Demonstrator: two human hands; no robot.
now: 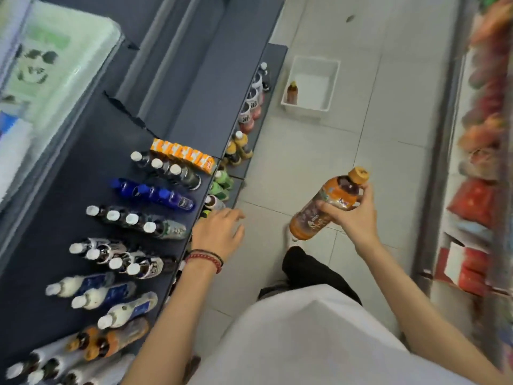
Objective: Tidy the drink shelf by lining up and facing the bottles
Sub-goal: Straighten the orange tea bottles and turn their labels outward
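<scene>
1. The right hand [354, 215] grips an orange-capped tea bottle [327, 204], fingers and thumb curled round its label. The cap tilts up and away past the fingertips, out over the floor tiles.
2. The left hand [219, 232] hangs at the front edge of the dark shelf [69, 176], fingers loosely spread, holding nothing. I cannot tell whether they touch the edge.
3. Just beyond those fingertips, lower down, stand green-labelled bottles [222, 182].
4. Left of them, rows of white-capped bottles [133, 218] and blue bottles [155, 193] line the shelf.
5. Well beyond both hands, a white bin [302, 111] on the floor holds one small bottle [292, 93].
</scene>
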